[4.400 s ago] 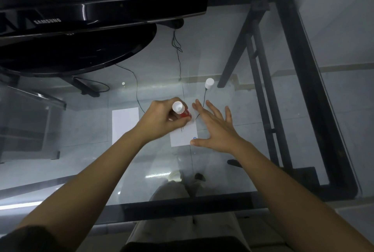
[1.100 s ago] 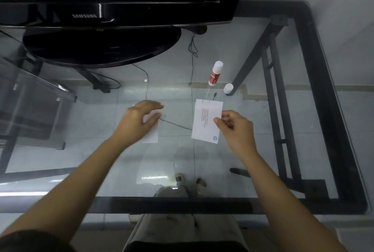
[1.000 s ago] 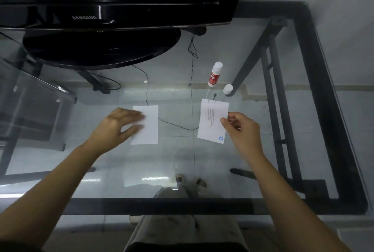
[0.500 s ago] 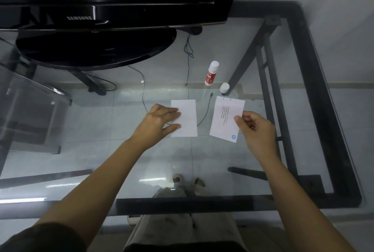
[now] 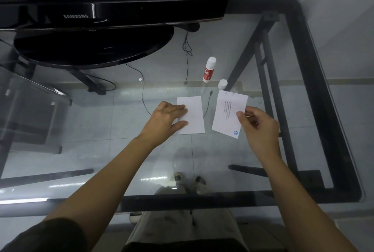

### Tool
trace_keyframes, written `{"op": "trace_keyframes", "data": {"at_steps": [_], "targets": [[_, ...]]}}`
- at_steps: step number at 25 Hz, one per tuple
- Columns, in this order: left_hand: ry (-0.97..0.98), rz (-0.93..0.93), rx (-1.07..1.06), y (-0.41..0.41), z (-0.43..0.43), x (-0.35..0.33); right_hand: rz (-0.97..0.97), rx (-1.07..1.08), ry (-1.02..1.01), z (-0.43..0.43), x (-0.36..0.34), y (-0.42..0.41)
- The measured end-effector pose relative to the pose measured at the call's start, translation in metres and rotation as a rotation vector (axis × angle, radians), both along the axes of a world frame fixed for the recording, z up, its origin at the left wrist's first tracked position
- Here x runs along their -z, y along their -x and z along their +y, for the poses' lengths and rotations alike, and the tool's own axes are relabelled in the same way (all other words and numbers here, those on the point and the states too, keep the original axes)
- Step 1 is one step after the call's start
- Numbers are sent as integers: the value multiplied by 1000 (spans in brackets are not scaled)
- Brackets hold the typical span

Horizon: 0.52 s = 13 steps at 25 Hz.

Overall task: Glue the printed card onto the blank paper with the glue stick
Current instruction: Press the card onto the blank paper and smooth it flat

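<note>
Now presses straight fingers of the left hand [image 5: 165, 119] onto the blank paper [image 5: 194, 117] on the bench [image 5: 113, 150]; pinches the printed card [image 5: 226, 115], just right of that paper, between fingers of the right hand [image 5: 260, 130], with the glue stick [image 5: 208, 69] beyond it.

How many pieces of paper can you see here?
2. The blank paper lies flat under fingers of the left hand; the printed card, to its right, is pinched by the right hand. No others show.

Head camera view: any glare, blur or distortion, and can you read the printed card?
Head view: dim overall; glare streaks on the glass table near its front edge; wide-angle bending bows its black frame; the printed card shows text lines and a blue logo, words too small to read.
</note>
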<state>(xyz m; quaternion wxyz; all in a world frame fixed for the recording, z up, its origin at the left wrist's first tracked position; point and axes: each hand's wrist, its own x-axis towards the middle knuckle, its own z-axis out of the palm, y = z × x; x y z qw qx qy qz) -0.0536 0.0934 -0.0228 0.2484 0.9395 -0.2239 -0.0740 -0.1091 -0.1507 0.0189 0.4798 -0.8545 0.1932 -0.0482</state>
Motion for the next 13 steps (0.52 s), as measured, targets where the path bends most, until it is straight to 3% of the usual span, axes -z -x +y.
{"op": "trace_keyframes", "data": {"at_steps": [6, 10, 13], "targets": [[178, 17, -126, 4, -7, -25, -168, -3, 105, 11, -18, -1], [643, 439, -363, 1, -24, -64, -381, -137, 287, 34, -27, -2], [729, 507, -361, -2, -33, -81, -431, -214, 388, 46, -25, -6]]}}
